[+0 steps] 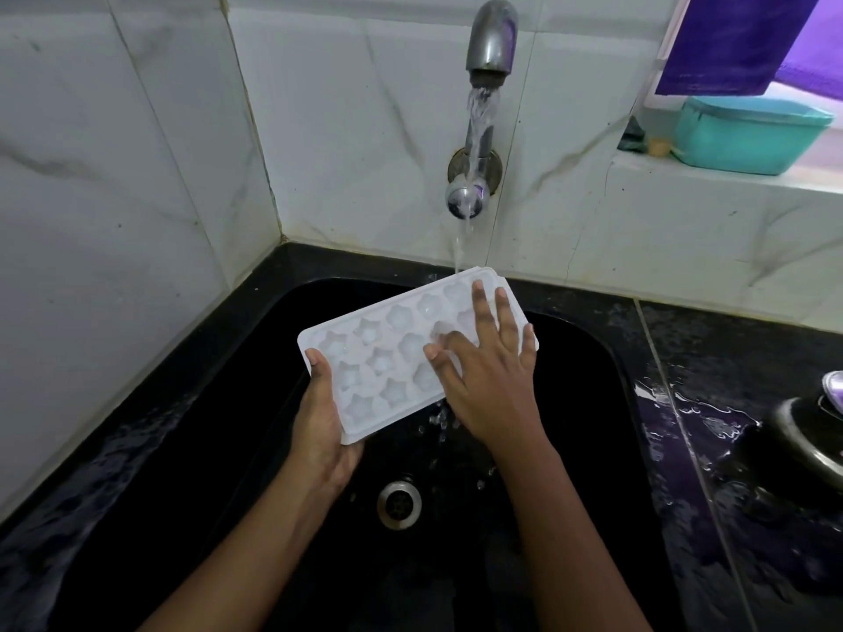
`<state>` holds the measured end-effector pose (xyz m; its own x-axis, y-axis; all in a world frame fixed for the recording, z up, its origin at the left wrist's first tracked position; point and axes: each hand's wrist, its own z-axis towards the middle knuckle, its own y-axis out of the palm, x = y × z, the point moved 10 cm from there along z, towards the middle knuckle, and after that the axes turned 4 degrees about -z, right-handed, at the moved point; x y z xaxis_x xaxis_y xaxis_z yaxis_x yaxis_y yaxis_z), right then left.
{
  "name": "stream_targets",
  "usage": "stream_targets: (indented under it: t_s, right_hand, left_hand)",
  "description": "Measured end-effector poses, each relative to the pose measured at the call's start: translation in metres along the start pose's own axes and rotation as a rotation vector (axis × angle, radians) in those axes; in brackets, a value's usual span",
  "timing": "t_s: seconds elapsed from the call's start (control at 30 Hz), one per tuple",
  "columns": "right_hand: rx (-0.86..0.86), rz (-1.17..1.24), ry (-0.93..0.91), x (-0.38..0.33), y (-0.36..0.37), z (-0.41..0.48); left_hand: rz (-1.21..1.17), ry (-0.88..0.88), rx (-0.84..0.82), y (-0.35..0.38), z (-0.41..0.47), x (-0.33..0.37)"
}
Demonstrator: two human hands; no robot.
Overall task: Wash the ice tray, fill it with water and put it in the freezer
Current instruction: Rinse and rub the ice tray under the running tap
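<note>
- Nearest, the left hand (pixel 321 417) is curled round the near-left end of the ice tray (pixel 383 358), above the sink (pixel 606 403).
- Right hand (pixel 490 380) is laid flat, fingers spread, on the far-right cells, gripping nothing.
- Its long axis is set near-left to far-right, with the far corner under the tap (pixel 490 38).

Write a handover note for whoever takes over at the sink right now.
Left hand grips the ice tray by its near-left end, thumb on the rim.
Right hand lies flat, fingers spread, on the tray's right part.
Tray is tilted over the sink, far corner under the running tap.
Washing is under way.
Left: finish rinsing, fill, carry to the freezer, not in view.
</note>
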<state>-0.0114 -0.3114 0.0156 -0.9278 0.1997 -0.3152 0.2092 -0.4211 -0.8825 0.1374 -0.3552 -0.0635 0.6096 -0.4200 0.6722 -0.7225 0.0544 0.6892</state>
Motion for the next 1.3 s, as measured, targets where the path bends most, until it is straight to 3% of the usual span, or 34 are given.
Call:
stream_targets:
  t_s: [0.1, 0.3, 0.43, 0.6, 0.77, 0.9, 1.07, 1.13, 1.23, 1.3]
  right_hand:
    - [0.082, -0.029, 0.067, 0.003, -0.007, -0.002]
    - [-0.022, 0.016, -0.008, -0.002, 0.005, -0.002]
    - [0.08, -0.013, 0.066, 0.005, -0.005, -0.003]
    - [-0.04, 0.019, -0.012, -0.003, 0.01, -0.003]
    - [0.101, -0.006, 0.055, 0.006, 0.0, -0.005]
    - [-0.022, 0.026, -0.001, -0.002, 0.014, -0.005]
    - [0.079, 0.011, 0.093, 0.012, 0.003, -0.005]
    - [0.031, 0.006, 0.061, 0.004, 0.012, -0.007]
    - [-0.072, 0.089, -0.022, -0.004, 0.024, -0.007]
    - [0.033, 0.183, -0.004, 0.003, 0.011, -0.005]
  left_hand:
    - [0.03, -0.011, -0.019, 0.003, -0.003, -0.005]
    - [0.022, 0.015, -0.02, 0.0, 0.0, 0.003]
    - [0.061, -0.006, -0.016, 0.001, 0.001, -0.002]
    - [0.031, -0.007, -0.005, -0.002, 0.002, 0.002]
    - [0.047, -0.044, -0.011, -0.002, 0.0, -0.008]
    - [0.021, -0.043, 0.02, -0.005, 0.001, -0.005]
    - [0.021, -0.069, 0.032, -0.004, -0.001, -0.011]
    - [-0.003, -0.103, 0.04, -0.004, -0.001, -0.015]
    - [-0.018, -0.081, 0.047, -0.006, 0.0, -0.009]
    - [-0.004, -0.056, 0.056, -0.009, 0.0, -0.006]
